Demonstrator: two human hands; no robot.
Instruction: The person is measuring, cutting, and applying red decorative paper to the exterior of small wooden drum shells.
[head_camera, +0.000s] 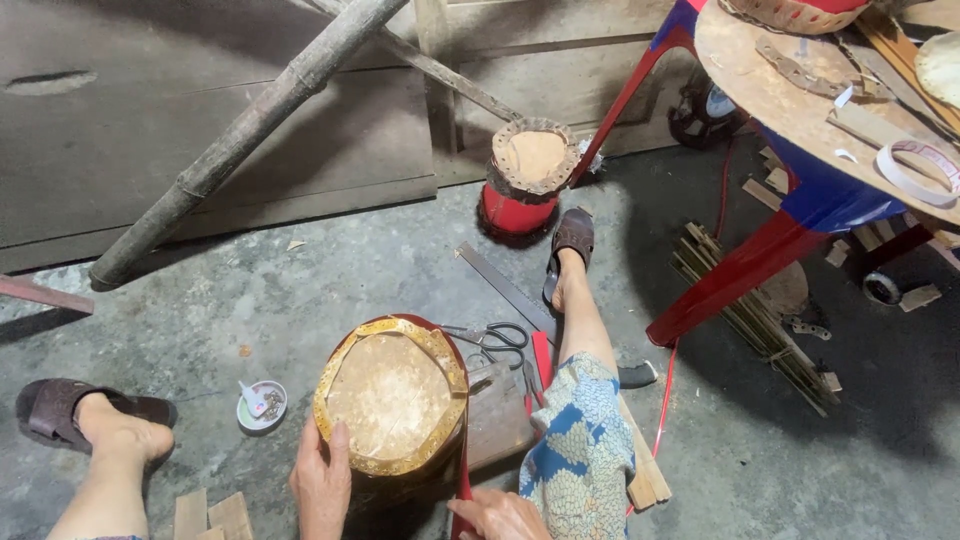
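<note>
From the head camera you look down at your two hands and a small drum (392, 400) with a pale skin top and a gold rim. Your left hand (322, 482) lies flat on the left side of the drum, thumb up on the gold rim, so this grip is holding the drum. Your right hand (497, 516) is low at the bottom edge, just right of the drum, with its fingers resting on a thin red strip (462, 480) that runs down the drum's side. You cannot tell if this grip is closed on the strip or only touching it.

Just past the drum, up and to the right of your hands, black scissors (497, 339) lie on the floor (250, 290) beside a long metal ruler (505, 287). To the left of your left hand sits a little white dish (261, 405). Far above your hands stands a second red drum (527, 180) with a rough skin top. A long bamboo pole (250, 130) leans across the top left. A round counter (800, 110) on red legs stands far to the right.
</note>
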